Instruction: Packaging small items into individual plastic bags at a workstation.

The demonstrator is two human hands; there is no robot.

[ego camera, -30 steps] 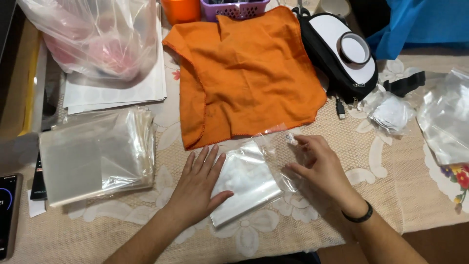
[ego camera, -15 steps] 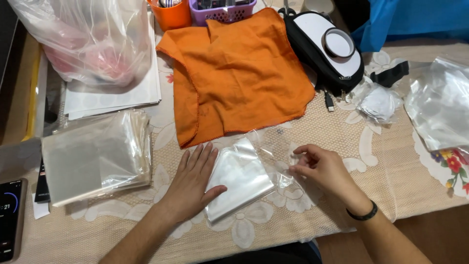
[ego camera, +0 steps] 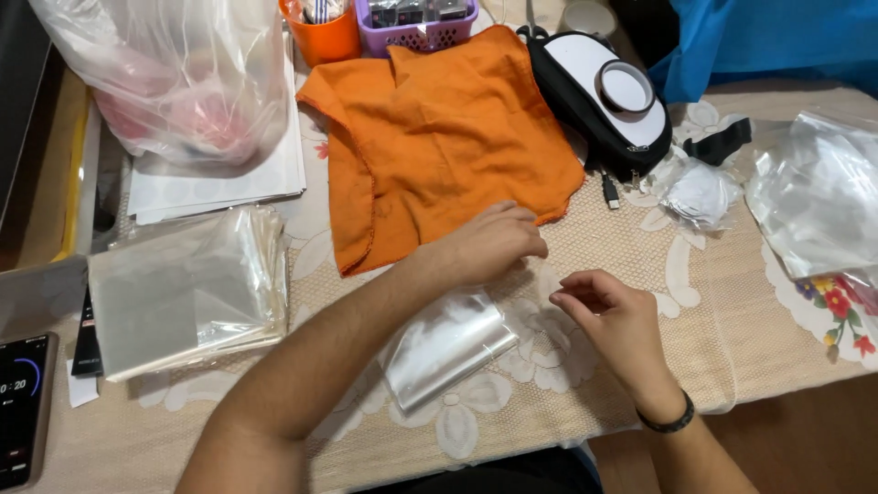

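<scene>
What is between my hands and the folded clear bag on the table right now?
Nothing visible. The folded clear bag lies on the lace tablecloth, partly under the left forearm. The left hand rests at the orange cloth edge just above it; the right hand is beside it, bare cloth between.

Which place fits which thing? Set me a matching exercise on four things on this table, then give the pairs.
Things:
1. orange cloth
2. stack of clear bags
3. phone
4. folded clear packet

Places:
A. at the table's left edge, screen lit
B. under the left forearm, near the table's front edge
C. spread out, its lower edge touched by the left hand
D. left of the forearm, below the white papers

Pairs: 1-C, 2-D, 3-A, 4-B
</scene>
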